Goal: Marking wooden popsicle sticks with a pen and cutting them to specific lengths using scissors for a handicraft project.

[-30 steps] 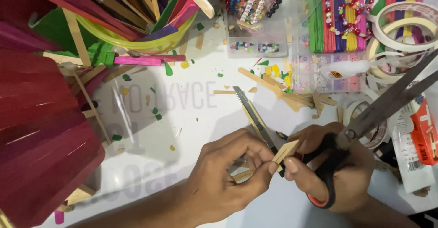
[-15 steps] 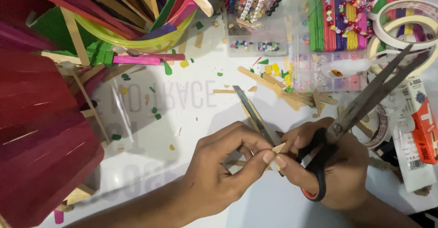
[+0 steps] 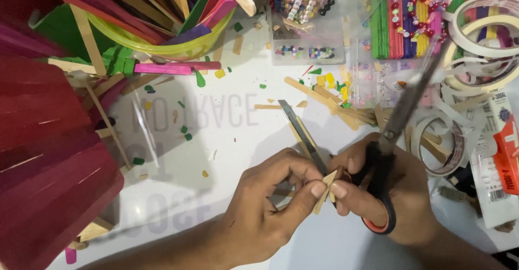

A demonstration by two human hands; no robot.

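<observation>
Between the two hands, low in the middle of the head view, a small plain wooden stick piece (image 3: 326,190) is pinched by the left hand (image 3: 265,216), thumb and forefinger closed tight on its lower part. The right hand (image 3: 394,194) has its fingers through the black and orange loops of a pair of scissors (image 3: 386,156), so that grip is clamped on the handles. One blade runs up to the left above the worktop (image 3: 227,156); the other is blurred, pointing up to the right, so the blades stand wide apart with the stick close to the pivot.

To cut well here, it seems best to keep the wood deep in the crotch of the blades, where leverage is greatest, and hold the pinching fingertips clear of the cutting line. A firm, square hold should stop the piece twisting or splitting along the grain. A slow squeeze looks safer than a snap, since offcuts can fly.

Further out lie coloured chips, a yellow bowl of sticks (image 3: 162,37), bead boxes (image 3: 308,21) and tape rolls (image 3: 481,37).
</observation>
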